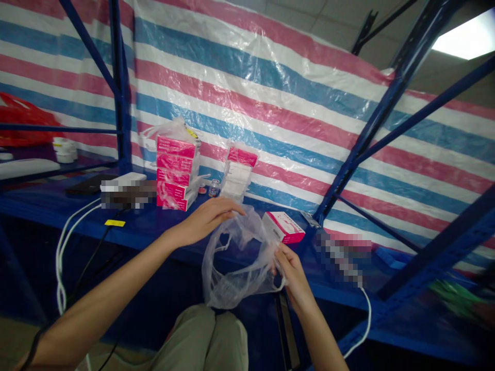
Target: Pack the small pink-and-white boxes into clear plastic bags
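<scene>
A clear plastic bag (234, 278) hangs in front of me over the shelf edge, its mouth and handle loops spread. My right hand (290, 268) is closed on the bag's right side, near one handle. The fingers of my left hand (211, 219) are stretched out flat over the bag's upper left rim, and their tips meet the film. Just behind the bag lies a pink and white box (284, 226). Beyond my left hand stand a stack of pink boxes (176, 175) in plastic wrap and a wrapped pink and white pack (237, 172).
A small glass jar (214, 188) sits on the blue shelf (143, 224) between the stack and the pack. White cables (62, 257) hang at the left. A blue metal post (348, 170) slants up on the right. Striped sheeting (247, 93) covers the back.
</scene>
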### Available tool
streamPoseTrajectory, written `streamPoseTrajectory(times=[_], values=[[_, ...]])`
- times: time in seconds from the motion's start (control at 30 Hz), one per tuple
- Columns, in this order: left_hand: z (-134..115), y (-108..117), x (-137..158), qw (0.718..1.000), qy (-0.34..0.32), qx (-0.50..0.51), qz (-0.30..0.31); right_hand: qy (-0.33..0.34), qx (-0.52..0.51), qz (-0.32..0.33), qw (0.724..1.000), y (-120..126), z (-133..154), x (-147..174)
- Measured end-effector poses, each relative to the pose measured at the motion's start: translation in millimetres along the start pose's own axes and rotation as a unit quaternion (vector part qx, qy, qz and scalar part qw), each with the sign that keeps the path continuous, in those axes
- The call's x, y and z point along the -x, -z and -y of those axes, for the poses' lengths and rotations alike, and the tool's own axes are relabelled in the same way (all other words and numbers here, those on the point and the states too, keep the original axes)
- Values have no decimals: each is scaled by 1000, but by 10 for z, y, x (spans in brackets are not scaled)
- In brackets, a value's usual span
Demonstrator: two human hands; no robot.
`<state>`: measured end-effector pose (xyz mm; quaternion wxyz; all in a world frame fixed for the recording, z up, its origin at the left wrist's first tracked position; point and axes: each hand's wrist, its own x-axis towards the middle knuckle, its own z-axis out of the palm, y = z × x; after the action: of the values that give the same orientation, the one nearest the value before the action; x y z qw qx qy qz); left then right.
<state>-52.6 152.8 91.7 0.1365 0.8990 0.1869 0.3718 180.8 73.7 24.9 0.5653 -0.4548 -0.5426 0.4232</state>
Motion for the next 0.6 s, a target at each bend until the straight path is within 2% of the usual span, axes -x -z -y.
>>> streamPoseTrajectory(times=[0.1, 0.23, 0.33, 0.47, 0.6], values=[[1, 14, -88, 998, -38, -28, 40, 5, -6, -4, 1000, -38, 3, -51], [-7, -131, -136, 992, -70, -72, 81, 24, -22, -6, 999, -104, -11, -158], [14, -191, -117, 993, -55, -78, 64, 36, -36, 9, 999, -123, -21, -235], [-22, -105, -61, 999, -24, -40, 25, 45, -57, 20, 997, -117, -21, -280], [-135, -62, -75, 994, -80, -69, 7, 25, -60, 31, 997, -168, 8, -282]])
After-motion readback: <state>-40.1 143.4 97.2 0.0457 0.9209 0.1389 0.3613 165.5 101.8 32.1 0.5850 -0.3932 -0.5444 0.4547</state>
